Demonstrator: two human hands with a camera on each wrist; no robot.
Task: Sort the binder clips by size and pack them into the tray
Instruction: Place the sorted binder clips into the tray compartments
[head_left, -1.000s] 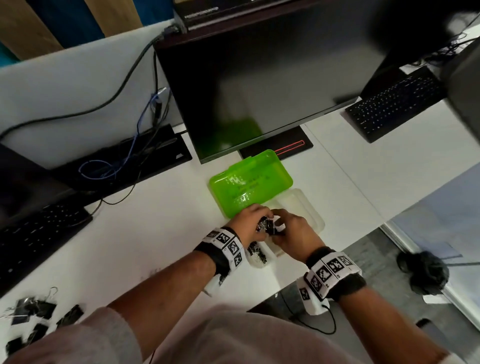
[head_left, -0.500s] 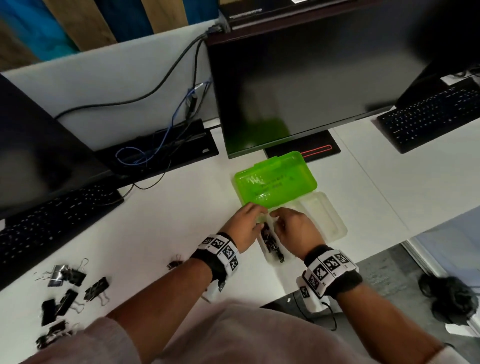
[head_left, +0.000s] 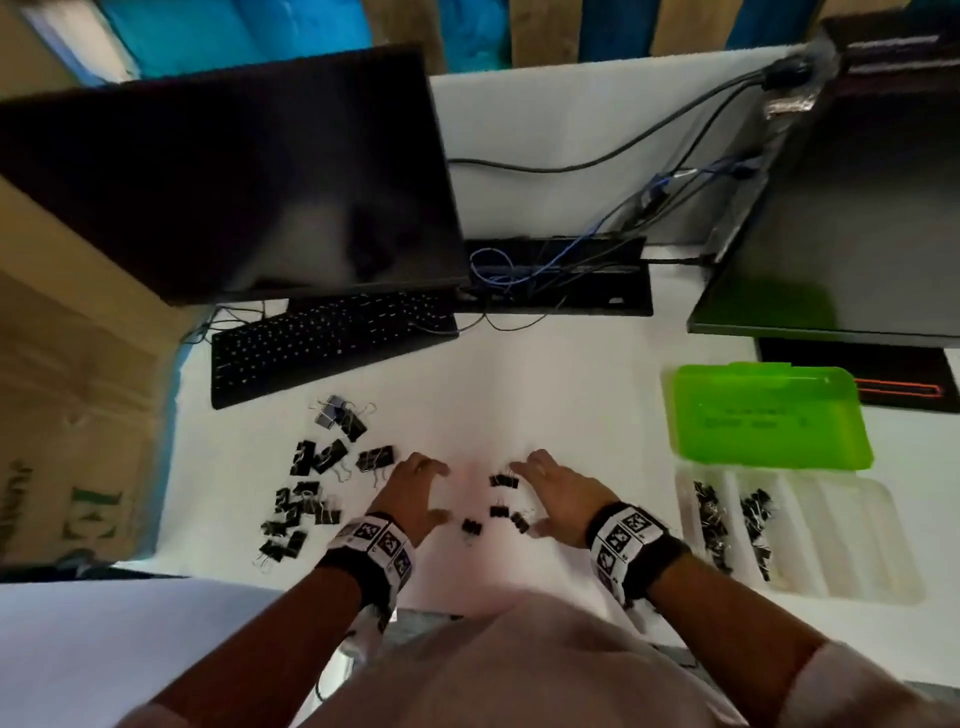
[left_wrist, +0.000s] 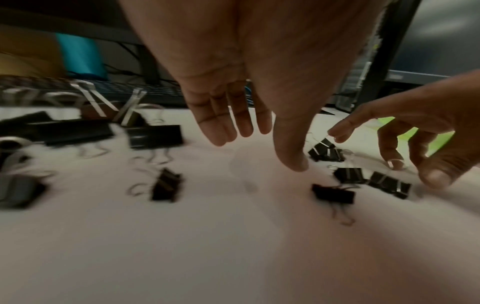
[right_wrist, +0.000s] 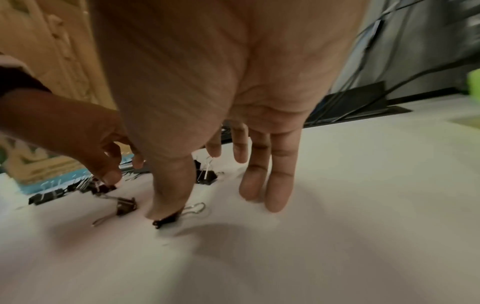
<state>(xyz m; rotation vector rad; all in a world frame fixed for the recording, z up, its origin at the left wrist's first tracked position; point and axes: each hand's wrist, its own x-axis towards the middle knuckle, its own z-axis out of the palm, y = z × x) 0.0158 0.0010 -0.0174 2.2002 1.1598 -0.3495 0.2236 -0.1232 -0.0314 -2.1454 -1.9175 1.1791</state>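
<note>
Several small black binder clips (head_left: 498, 512) lie loose on the white desk between my two hands. My left hand (head_left: 423, 491) hovers just left of them, fingers straight and empty; its thumb (left_wrist: 291, 160) hangs above one small clip (left_wrist: 333, 194). My right hand (head_left: 537, 496) is spread over the same group, holding nothing; its thumb (right_wrist: 168, 197) touches a small clip (right_wrist: 166, 221). A pile of larger clips (head_left: 311, 483) lies further left. The clear tray (head_left: 857, 535) stands at the right, with small clips (head_left: 709, 519) in its two left compartments.
The tray's green lid (head_left: 769, 410) lies open behind it. A black keyboard (head_left: 332, 343) and a monitor (head_left: 234, 182) stand at the back left, a second monitor (head_left: 857, 218) at the back right, with cables (head_left: 519, 265) between them. The desk's front edge is close to my body.
Both hands have left the tray and moved left to the loose small clips in the middle of the desk. The clips they held over the tray are no longer in them.
</note>
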